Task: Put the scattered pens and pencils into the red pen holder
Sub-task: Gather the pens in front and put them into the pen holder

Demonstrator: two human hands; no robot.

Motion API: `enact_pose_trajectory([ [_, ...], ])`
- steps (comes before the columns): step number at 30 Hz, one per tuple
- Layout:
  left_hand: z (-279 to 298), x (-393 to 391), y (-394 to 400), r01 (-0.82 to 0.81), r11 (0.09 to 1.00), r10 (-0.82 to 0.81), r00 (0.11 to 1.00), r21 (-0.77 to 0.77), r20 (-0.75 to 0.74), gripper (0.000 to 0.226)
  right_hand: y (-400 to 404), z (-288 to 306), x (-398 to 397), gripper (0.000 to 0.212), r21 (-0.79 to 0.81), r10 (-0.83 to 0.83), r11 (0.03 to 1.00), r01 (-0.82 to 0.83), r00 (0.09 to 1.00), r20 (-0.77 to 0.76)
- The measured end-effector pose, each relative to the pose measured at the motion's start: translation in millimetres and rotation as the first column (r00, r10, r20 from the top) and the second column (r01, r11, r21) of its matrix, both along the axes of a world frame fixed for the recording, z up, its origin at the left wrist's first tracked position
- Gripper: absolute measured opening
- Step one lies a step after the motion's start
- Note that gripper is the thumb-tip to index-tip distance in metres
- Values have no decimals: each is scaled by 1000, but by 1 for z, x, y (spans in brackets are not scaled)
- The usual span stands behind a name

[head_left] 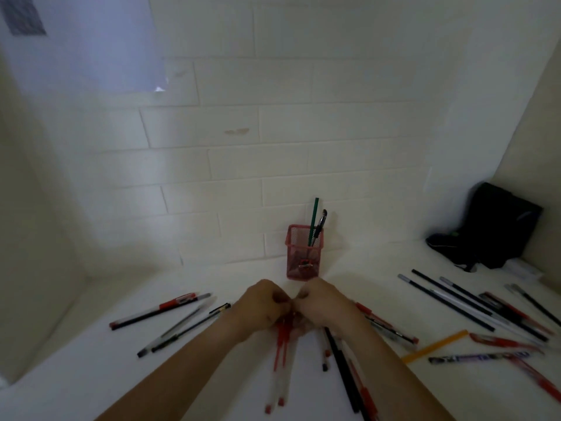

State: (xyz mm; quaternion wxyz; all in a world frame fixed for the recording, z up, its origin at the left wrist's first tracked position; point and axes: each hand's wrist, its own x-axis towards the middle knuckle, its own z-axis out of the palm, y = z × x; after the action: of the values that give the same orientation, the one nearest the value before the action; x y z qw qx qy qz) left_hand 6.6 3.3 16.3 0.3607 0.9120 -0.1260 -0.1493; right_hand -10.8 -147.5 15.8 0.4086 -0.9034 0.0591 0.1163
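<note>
The red mesh pen holder [303, 253] stands against the tiled wall with a green pencil [313, 221] and a dark pen [319, 226] upright in it. Just in front of it, my left hand [264, 305] and my right hand [321, 302] meet with fingers curled. Together they grip a bundle of pens: red pens [280, 354] hang down from the left hand, and black and red pens [343, 360] trail from the right. More pens lie scattered on the white table: a group at the left [170, 320] and a larger spread at the right [473, 305].
A black bag [494, 229] sits in the right back corner. A yellow pencil [434, 346] and a purple pen [476, 357] lie at the right front. White walls close in the table at the left, back and right.
</note>
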Motion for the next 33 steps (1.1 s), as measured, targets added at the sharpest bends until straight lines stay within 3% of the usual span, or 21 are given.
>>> enact_pose_trajectory([
  [3,24,7,1,28,983,-22,999,-181,36,16,-11,17,3,19,312,-89,948,66,994,59],
  [6,59,18,-11,17,992,19,958,-122,286,22,-18,29,7,10,462,-190,885,57,950,248],
  [9,91,31,-28,22,993,36,877,-115,479,20,-21,41,5,9,650,-317,759,27,888,333],
  [14,110,48,-56,103,965,73,779,-241,623,12,-24,52,12,16,661,-455,750,16,738,498],
  [18,105,52,-66,131,861,202,798,-491,567,16,-30,62,25,14,566,-484,817,105,658,577],
  [20,97,57,-62,67,841,324,733,-537,599,16,-36,69,31,11,559,-511,818,135,618,598],
  [22,80,68,-51,-38,867,401,646,-496,650,25,-43,76,34,10,595,-562,790,147,562,607],
  [24,58,72,-42,-73,912,338,691,-403,639,37,-51,80,38,18,602,-570,787,137,538,622],
  [26,43,68,-39,37,946,190,739,-321,646,49,-55,80,41,25,567,-527,815,120,561,638],
  [29,42,60,-47,260,952,-72,702,-160,709,73,-47,77,43,21,528,-466,845,84,600,651],
  [31,45,63,-56,285,958,-164,662,-44,731,82,-39,73,44,20,564,-483,823,70,610,629],
  [33,45,67,-62,242,970,-141,668,-34,731,82,-34,73,46,19,618,-524,783,70,609,596],
])
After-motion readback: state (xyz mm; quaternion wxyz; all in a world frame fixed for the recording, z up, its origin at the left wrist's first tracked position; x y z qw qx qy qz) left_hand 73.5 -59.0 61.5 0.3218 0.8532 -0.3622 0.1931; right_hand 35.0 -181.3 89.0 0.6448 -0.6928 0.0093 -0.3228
